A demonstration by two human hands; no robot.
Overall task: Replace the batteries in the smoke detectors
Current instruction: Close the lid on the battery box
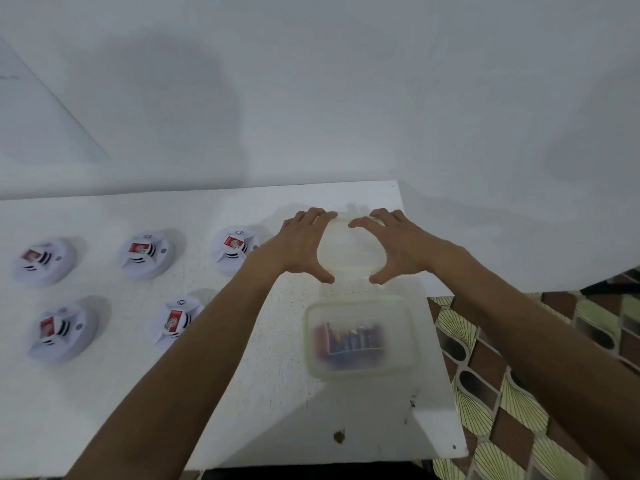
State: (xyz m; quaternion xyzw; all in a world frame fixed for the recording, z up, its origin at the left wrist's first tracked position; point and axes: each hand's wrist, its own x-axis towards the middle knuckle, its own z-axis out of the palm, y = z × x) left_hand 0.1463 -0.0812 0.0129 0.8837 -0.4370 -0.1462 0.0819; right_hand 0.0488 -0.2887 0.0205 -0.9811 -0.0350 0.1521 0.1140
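While both hands grip the far lid (349,244), the left hand (304,245) has its fingers (320,216) curled over the far edge with thumb on the near edge, and the right hand (394,247) mirrors it. Just nearer, a tub (360,337) holds batteries (349,341), blurred. Five detectors (147,254) lie left on the bench (242,393), each with a red battery showing.

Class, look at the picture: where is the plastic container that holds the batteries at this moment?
The battery container sits on the white table near its right edge, just in front of the lid held by both hands, right of the smoke detectors.
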